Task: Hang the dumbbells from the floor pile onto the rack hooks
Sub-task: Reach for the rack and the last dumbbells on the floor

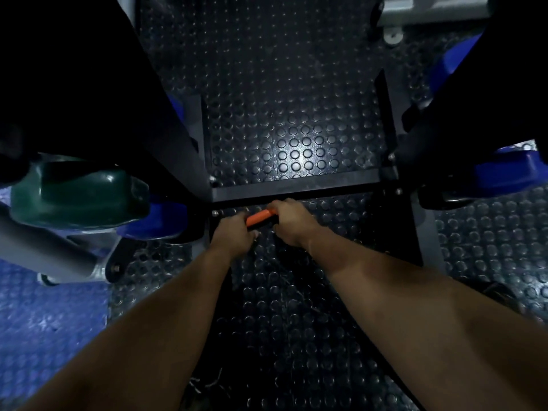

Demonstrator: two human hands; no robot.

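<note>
An orange dumbbell (259, 217) lies low over the studded black floor, just in front of the rack's black base crossbar (296, 183). My left hand (232, 234) grips its near left end and my right hand (292, 222) grips its far right end; both hands cover most of it, so only a short orange stretch shows. A green dumbbell (80, 197) hangs on the rack's left side, with blue dumbbell ends (160, 221) beneath it. On the right side hang more blue dumbbells (504, 170). The rack hooks themselves are lost in darkness.
Black rack uprights (166, 134) slope up on both sides of the studded rubber floor (296, 143). A grey tube foot (53, 256) of another machine stands at the left, and a grey frame (430, 10) at the top right. Blue floor matting (44, 321) lies lower left.
</note>
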